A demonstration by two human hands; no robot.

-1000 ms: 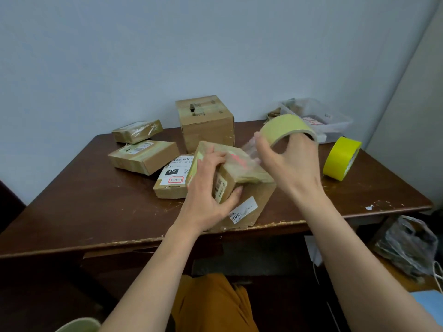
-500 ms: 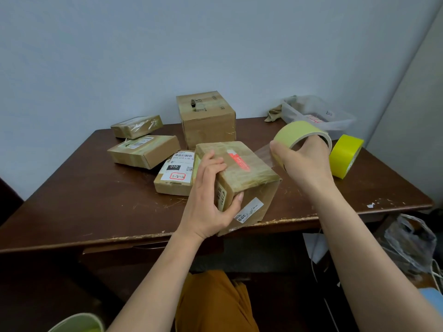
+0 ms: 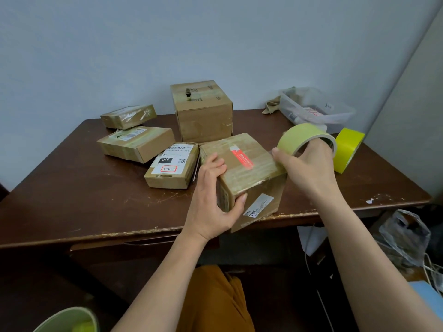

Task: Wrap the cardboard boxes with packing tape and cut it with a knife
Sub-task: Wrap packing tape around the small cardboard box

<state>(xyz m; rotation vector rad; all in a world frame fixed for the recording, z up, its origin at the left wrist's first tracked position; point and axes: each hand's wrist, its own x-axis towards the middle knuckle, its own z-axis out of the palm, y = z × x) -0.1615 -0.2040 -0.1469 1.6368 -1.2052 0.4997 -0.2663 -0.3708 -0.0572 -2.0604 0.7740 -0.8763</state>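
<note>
The box point(image 3: 242, 173) has been set back down flat at the table point(image 3: 72, 188) front edge since a second ago; it's gripped at its near corner by the left hand point(image 3: 213, 200); the roll point(image 3: 304, 137) is clutched by the right hand point(image 3: 309, 168) and has been swung down to the box's right side; tape's probably being laid there, though the clear strip can't really be made out; no knife is seen yet.

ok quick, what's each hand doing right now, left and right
Left hand: grips the near corner of the cardboard box, steadying it at the table edge.
Right hand: holds the roll of tape against the box's right side.
</note>
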